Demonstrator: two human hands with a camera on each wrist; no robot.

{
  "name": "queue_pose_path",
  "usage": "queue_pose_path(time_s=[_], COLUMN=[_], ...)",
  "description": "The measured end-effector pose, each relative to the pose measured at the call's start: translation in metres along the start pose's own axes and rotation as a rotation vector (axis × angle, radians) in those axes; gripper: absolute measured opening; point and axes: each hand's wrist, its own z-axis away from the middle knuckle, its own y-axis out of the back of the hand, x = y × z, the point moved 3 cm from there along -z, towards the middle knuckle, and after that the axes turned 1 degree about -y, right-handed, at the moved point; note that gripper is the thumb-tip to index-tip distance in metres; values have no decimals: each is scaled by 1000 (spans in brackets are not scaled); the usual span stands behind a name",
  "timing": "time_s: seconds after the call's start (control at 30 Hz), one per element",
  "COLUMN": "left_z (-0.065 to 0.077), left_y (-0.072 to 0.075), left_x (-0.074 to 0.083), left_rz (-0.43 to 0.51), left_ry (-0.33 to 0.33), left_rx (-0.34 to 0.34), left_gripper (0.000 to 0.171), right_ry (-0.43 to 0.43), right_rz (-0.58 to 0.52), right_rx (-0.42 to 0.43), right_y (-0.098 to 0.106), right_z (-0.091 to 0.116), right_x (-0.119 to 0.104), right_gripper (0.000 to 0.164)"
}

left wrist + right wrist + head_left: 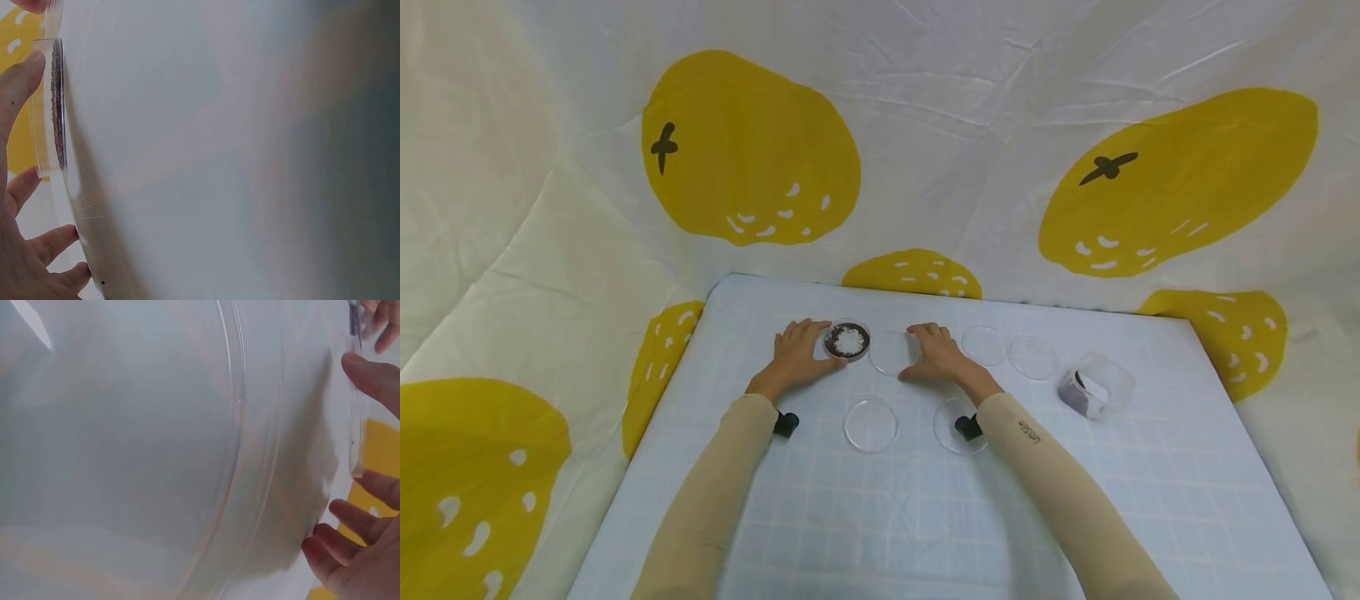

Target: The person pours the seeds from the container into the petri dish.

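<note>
In the head view my left hand (796,358) holds a round clear petri dish (850,340) across its sides, thumb at the near edge and a finger at the far edge. Dark crumbly material with a patch of white grains on top fills this dish; the left wrist view shows the dark layer (58,106) side-on. Just to the right, my right hand (938,358) spans a clear dish (889,353) with nothing in it, thumb and forefinger at opposite edges. Both dishes sit side by side at the table's back, and the remaining fingers of each hand reach down to the cloth.
Two clear round dishes (983,346) stand behind and right of my right hand. Another dish (871,425) lies in front, and one more (951,429) is partly covered by my right wrist. A clear plastic tub (1108,383) with a dark-and-white item stands at right.
</note>
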Motion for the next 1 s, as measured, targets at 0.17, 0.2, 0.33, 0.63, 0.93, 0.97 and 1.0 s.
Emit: queue_pose_path(time_s=[0.17,0.2,0.33,0.63,0.93,0.97,1.0], left_z=[0,0,0,0,-1,-1,0], left_y=[0,0,0,0,-1,-1,-1], left_x=[0,0,0,0,-1,-1,-1], left_rz=[6,7,5,5,-4,-4,-4], left_ry=[4,5,11,5,5,4,3], left_rx=[-5,-6,-12,-5,-5,-4,-4], left_gripper=[90,90,91,90,91,91,91], right_ry=[20,26,56,100,109,111,115], right_rz=[-49,-58,-94,-170,-256,-257,-261], right_rx=[1,4,24,68,89,91,94], right_y=[3,3,5,7,7,7,7], right_z=[1,2,3,1,4,4,3], right_x=[-1,-1,-3,-5,-8,-7,-7], right_gripper=[91,91,91,89,90,90,90])
